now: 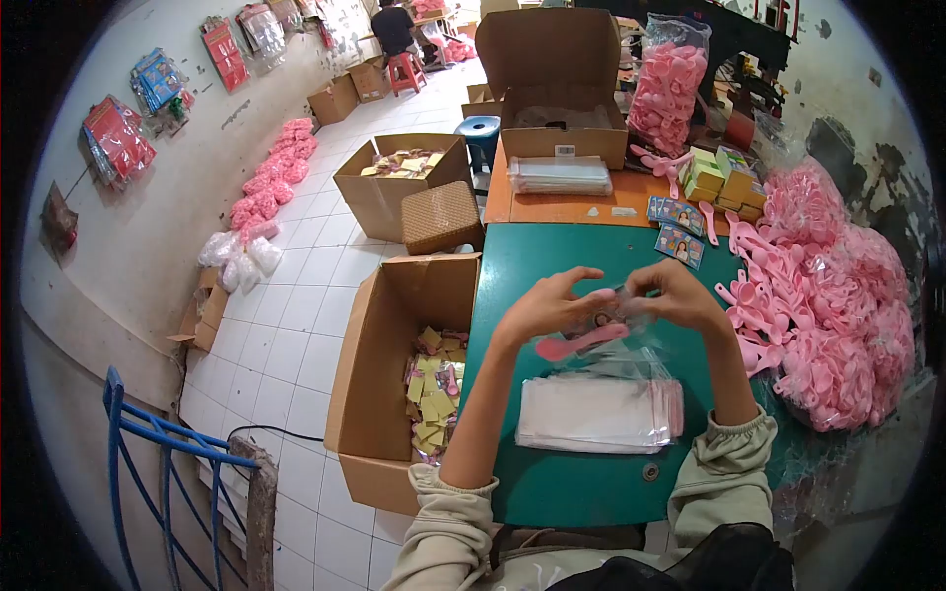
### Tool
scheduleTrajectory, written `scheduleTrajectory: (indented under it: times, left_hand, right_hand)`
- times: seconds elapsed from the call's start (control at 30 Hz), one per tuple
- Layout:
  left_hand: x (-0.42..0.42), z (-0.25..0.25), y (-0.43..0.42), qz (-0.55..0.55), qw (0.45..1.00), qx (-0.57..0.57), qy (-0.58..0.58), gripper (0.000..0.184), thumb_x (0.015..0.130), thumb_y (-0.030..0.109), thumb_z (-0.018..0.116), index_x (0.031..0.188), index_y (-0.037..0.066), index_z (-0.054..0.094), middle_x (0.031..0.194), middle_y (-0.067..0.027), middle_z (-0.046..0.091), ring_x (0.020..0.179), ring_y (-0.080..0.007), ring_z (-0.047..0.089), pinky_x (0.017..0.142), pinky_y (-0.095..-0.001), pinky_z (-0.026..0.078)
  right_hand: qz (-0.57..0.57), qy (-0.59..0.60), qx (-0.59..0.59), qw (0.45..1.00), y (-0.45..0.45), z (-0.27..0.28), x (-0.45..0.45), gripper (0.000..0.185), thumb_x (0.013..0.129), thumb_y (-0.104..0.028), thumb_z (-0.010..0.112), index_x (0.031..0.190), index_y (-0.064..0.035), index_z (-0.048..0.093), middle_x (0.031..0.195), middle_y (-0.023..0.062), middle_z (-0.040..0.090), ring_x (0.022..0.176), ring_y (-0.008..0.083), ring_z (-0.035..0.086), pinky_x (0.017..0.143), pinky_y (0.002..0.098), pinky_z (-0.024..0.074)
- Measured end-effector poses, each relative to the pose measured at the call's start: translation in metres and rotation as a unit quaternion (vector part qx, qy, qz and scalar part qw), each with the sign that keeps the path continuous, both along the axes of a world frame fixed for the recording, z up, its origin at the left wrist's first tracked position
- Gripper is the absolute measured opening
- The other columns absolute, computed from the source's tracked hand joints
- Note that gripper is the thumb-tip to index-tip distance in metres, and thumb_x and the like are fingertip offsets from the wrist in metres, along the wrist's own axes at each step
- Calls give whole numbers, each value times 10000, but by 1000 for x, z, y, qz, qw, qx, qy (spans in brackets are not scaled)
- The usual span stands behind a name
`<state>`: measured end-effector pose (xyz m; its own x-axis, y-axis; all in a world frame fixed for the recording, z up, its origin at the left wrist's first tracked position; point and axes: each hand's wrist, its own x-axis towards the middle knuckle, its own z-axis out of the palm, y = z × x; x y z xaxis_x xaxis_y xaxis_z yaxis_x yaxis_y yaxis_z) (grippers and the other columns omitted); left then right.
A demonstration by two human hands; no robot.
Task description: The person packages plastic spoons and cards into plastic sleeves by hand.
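Note:
Above the green table my left hand (554, 307) is closed round a pink spoon (581, 342) and a small printed card. The spoon's bowl points left, and its handle runs beneath my fingers. My right hand (678, 294) pinches a clear plastic bag (641, 320) at its edge, close to the card. Blur and glare hide how far the card and spoon are inside the bag. Just below both hands, a stack of clear plastic bags (591, 412) lies flat on the table.
Pink spoons (759, 286) are heaped at the right, beside bundled spoons (847, 315). Printed cards (680, 246) and yellow-green boxes (724, 177) lie farther back. An open carton (365, 394) with packed pieces stands left of the green table (532, 251). Behind stands another open box (552, 59).

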<state>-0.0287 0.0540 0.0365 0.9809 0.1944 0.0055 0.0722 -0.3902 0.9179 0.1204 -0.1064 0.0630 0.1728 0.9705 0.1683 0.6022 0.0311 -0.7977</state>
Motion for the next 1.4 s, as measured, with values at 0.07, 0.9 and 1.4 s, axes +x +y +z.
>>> scheduleTrajectory:
  times: [0.07,0.9,1.4]
  left_hand:
    - [-5,-7,19,-28,998,-49,-7,447,876,276,581,1250,58,472,948,-127,634,816,-163,614,675,-293,511]
    - [-30,-63,4,34,919,-388,56,685,944,374,413,1407,91,-3,985,-217,607,874,-270,642,733,-357,540]
    - [-34,-69,6,82,904,-417,51,590,955,218,412,1423,70,83,969,-138,622,905,-232,628,824,-360,520]
  right_hand:
    - [-45,91,6,995,1,-1,7,195,753,-144,675,647,-25,562,604,6,534,591,83,530,546,238,399]
    - [42,-124,-24,991,20,-43,-23,267,737,-143,688,962,-21,614,952,135,593,858,264,585,732,351,472]
    - [5,-308,59,950,26,-52,-62,119,699,-109,633,762,-58,547,842,97,515,855,263,513,759,367,407]
